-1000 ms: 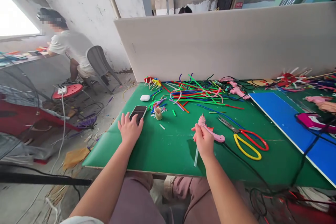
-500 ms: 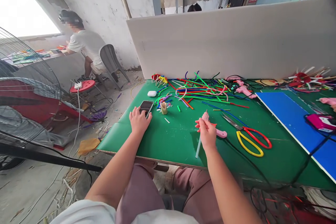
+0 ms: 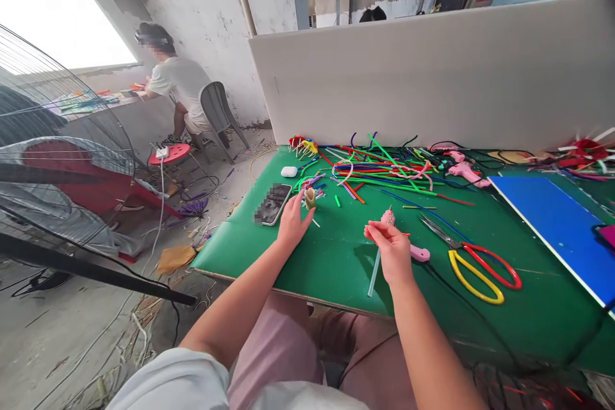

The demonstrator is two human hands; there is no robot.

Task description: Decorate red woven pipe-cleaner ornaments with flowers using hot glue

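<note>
My left hand (image 3: 294,221) lies open on the green table top (image 3: 312,262), fingers stretched toward a small beige piece (image 3: 310,197). A phone (image 3: 273,204) lies just left of that hand, no longer under it. My right hand (image 3: 391,250) is closed round a pale glue stick (image 3: 373,274) that sticks out below the fist. A pink glue gun (image 3: 413,248) lies on the table right by that hand; whether the hand also holds it I cannot tell.
Yellow and red scissors (image 3: 473,262) lie right of the glue gun. A heap of coloured sticks (image 3: 379,170) and a white earbud case (image 3: 289,172) lie farther back, before a white board. A blue sheet (image 3: 562,230) lies at right. A fan (image 3: 52,160) stands left; another person (image 3: 175,86) sits beyond.
My left hand has come off the phone and slid right toward the small beige piece. The view has swung left. My right hand still grips the glue stick.
</note>
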